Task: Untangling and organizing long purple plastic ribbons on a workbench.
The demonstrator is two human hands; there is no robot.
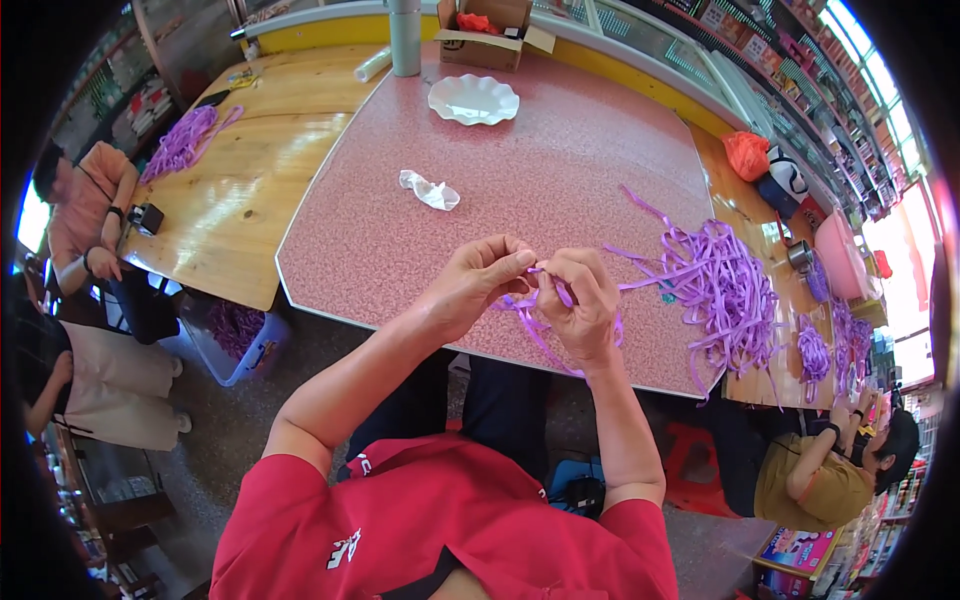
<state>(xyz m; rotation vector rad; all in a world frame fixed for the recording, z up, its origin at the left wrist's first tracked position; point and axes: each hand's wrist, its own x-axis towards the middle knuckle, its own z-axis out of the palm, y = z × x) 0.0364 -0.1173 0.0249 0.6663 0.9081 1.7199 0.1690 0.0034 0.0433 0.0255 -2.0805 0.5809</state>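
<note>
Over the near edge of the pink speckled table (370, 240), my two hands meet at a purple ribbon (535, 325). My left hand (485, 280) pinches it between thumb and forefinger. Close beside it, my right hand (580, 300) is closed on the same ribbon, with fingers curled. A loop of it hangs below my hands past the table edge, and a strand runs right toward a large tangled heap of purple ribbons (720, 285). What exactly sits between the fingertips is too small to make out.
A crumpled white tissue (430, 190) and a scalloped white plate (474, 100) lie farther back. Behind them stand a grey-green cylinder (404, 40) and a cardboard box (480, 50). More purple ribbons (185, 140) lie on the left wooden table. People stand left and sit right.
</note>
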